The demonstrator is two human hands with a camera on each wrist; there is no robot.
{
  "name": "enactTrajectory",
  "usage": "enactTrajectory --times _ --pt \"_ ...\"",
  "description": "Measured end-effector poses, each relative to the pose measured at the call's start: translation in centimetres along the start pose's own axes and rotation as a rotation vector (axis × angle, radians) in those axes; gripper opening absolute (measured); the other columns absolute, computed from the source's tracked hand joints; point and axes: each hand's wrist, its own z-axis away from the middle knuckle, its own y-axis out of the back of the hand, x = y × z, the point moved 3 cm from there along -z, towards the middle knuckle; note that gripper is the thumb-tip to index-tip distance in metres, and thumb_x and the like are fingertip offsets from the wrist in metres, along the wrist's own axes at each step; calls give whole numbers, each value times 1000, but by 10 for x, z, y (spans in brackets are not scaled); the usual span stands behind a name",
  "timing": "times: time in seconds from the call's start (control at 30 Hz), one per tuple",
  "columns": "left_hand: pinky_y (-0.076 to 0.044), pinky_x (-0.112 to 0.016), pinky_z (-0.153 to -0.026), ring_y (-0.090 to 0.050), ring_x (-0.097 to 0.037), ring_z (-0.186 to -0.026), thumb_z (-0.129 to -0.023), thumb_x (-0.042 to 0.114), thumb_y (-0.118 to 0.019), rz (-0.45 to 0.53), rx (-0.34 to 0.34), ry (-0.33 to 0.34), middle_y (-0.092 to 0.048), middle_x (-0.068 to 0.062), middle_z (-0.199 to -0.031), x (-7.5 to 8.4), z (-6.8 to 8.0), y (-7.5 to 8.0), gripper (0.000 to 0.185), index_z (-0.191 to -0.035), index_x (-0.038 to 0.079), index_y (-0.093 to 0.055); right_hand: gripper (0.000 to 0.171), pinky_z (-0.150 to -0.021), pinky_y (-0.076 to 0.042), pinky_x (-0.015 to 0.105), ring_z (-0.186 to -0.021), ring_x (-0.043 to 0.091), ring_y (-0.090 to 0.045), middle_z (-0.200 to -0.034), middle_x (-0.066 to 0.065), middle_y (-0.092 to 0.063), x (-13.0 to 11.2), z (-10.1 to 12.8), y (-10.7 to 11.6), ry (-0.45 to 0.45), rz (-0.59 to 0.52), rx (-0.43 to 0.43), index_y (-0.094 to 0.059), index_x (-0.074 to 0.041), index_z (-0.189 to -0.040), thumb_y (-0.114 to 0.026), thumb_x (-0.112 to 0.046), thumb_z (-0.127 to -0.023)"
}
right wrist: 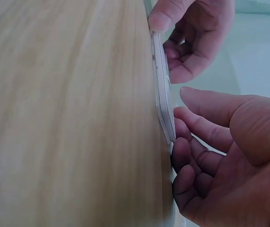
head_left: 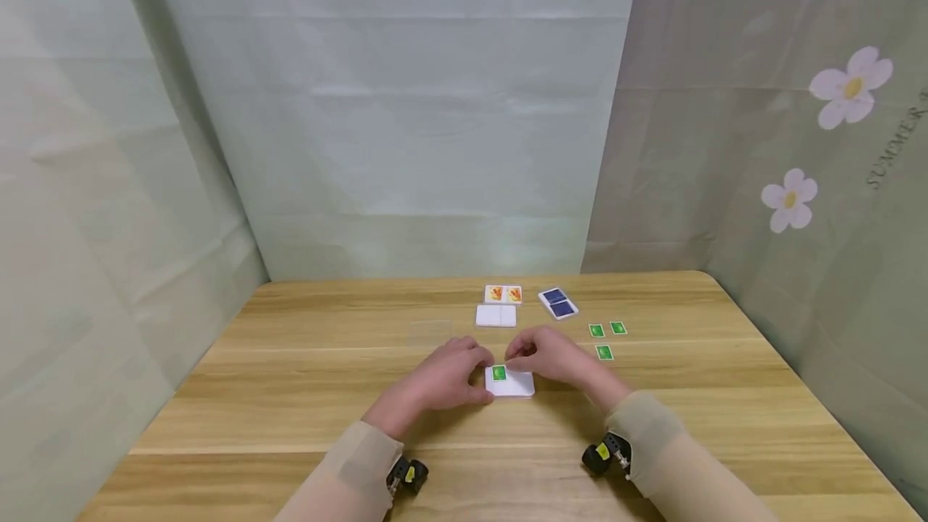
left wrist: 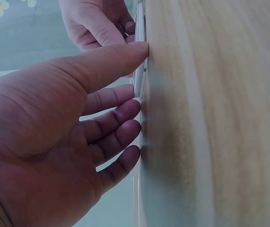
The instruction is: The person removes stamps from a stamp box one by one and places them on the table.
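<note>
Wooden table (head_left: 290, 393) bears a white card stack (head_left: 511, 383) between both hands: left hand (head_left: 442, 377) fingers touch its left edge, right hand (head_left: 554, 357) fingers loosely curled at its far edge

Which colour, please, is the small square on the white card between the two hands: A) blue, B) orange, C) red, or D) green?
D: in the head view the white card between the left hand and the right hand bears a green square.
</note>
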Motion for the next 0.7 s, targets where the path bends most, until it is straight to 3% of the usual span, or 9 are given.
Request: enactTrajectory --times 0.7 --pt "-52 -43 -103 -57 -21 -113 -93 32 -92 19 2 5 -67 -3 -126 3 3 1 49 -133 9 -74 9 -83 -49 34 -86 15 -60 -90 -5 -71 -7 -2 -6 -30 37 -5 -79 -16 -97 -88 -17 -96"
